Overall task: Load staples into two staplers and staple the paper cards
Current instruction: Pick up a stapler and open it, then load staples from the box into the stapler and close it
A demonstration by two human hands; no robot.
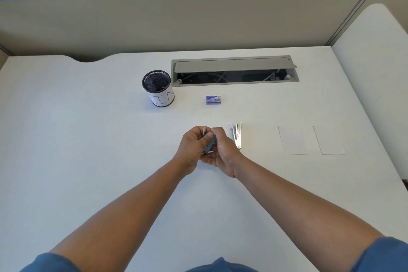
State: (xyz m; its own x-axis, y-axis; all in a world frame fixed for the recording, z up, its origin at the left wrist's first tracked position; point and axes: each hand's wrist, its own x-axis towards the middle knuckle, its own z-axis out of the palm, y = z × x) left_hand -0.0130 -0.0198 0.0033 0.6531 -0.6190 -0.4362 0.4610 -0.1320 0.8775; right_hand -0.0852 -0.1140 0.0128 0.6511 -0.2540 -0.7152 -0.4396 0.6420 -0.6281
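Note:
A blue stapler (210, 144) is held above the middle of the white desk (88, 139) between both hands. My left hand (193, 146) grips it from the left, and my right hand (223, 152) pinches its upper end, where a pale part shows. Just to the right of my right hand, a white and silver stapler (236, 134) lies swung open on the desk. A small blue staple box (213, 99) sits farther back. Two white paper cards (292, 140) (329, 140) lie side by side on the right.
A black mesh cup (158, 88) with a white label stands at the back, left of the staple box. Behind it is an open grey cable hatch (234, 69) set in the desk. A beige partition wall (176, 11) runs along the back.

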